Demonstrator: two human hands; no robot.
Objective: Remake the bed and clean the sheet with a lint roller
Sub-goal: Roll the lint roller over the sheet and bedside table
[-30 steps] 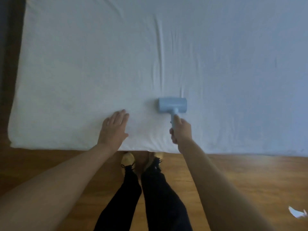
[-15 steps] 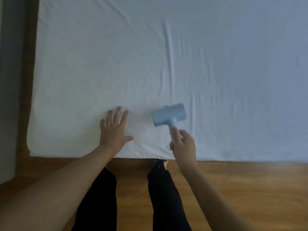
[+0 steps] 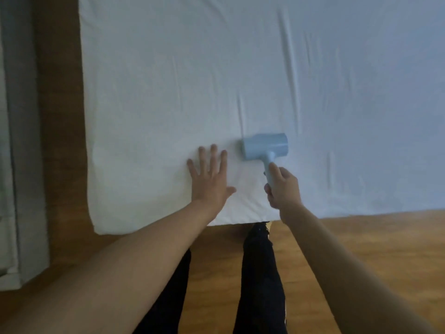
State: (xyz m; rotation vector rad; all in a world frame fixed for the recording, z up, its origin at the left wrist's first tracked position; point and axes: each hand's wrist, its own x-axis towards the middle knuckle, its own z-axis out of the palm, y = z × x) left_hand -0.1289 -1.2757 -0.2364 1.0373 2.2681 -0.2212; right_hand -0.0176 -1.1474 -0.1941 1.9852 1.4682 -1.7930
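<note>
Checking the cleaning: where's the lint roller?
In the head view, the lint roller sits on the white sheet near the bed's front edge, gripped by the right hand.

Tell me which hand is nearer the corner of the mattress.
Left. The left hand lies flat on the sheet closer to the mattress corner; the right hand grips the lint roller farther right.

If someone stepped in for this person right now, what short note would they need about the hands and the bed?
Left hand: flat, fingers spread, pressing the white sheet near the bed's front edge.
Right hand: grips the handle of the blue lint roller, whose head lies on the sheet just right of the left hand.
Done: sheet is spread over the mattress.
Left: creases run up the sheet beyond the roller; rolling is in progress, and how much is cleaned cannot be told.
</note>
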